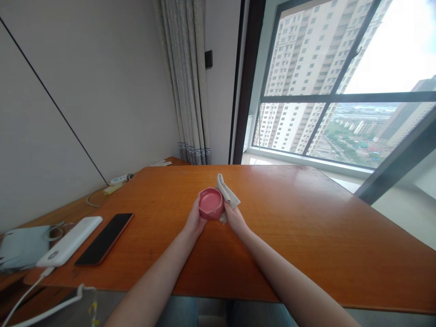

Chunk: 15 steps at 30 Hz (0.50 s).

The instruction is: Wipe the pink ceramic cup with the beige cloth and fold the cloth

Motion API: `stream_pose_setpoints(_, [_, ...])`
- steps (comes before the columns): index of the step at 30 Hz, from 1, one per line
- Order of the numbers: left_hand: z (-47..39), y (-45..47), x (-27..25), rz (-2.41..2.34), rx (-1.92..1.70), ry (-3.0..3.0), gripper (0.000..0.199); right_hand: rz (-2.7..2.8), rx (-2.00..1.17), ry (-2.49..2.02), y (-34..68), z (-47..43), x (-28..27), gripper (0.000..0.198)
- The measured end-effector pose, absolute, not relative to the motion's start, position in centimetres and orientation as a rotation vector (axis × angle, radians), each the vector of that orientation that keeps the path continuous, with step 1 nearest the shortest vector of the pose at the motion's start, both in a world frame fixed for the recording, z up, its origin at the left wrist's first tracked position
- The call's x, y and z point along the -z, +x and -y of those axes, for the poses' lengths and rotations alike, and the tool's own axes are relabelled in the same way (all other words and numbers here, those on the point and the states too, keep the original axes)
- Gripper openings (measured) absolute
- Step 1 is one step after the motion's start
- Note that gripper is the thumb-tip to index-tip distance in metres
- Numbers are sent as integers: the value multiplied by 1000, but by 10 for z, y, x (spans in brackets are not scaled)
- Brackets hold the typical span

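Over the middle of the desk (306,254), a pink bowl (211,204) sits between the two hands, its mouth turned toward the viewer. The left hand (195,220) holds it from eight o'clock, fingers curled round the wall and partly hidden behind it. The right hand (235,220) has its fingers closed on a pale cloth (227,193), folded beside the rim at two o'clock, with a loose end showing at five o'clock. Whether the bowl touches the desk cannot be told. Wiping looks like the step in hand: the left fingers should grip firmly and turn the bowl little by little, while the right fingers press a flat fold along the wall. Tucking in the loose end would help stop it dragging.
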<state>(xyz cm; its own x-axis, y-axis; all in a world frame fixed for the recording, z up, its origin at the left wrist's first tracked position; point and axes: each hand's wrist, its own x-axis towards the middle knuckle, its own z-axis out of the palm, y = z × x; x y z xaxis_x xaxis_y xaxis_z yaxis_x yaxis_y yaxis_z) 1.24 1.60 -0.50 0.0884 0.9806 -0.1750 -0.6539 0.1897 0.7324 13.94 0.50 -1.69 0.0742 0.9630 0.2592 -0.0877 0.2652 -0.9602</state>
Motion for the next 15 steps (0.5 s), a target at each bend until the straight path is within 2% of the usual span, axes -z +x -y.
stream_pose_setpoints(4, [-13,16,6,-679,-1346,542,42,1165,-1000,-1014,134,0,20,67])
stream_pose_setpoints(7, [-10,18,4,-549,-1243,615,43,1131,-944,-1055,139,0,17,66])
stream_pose_setpoints(15, [-6,17,6,-677,-990,772,44,1128,-867,-1002,174,-19,8,47])
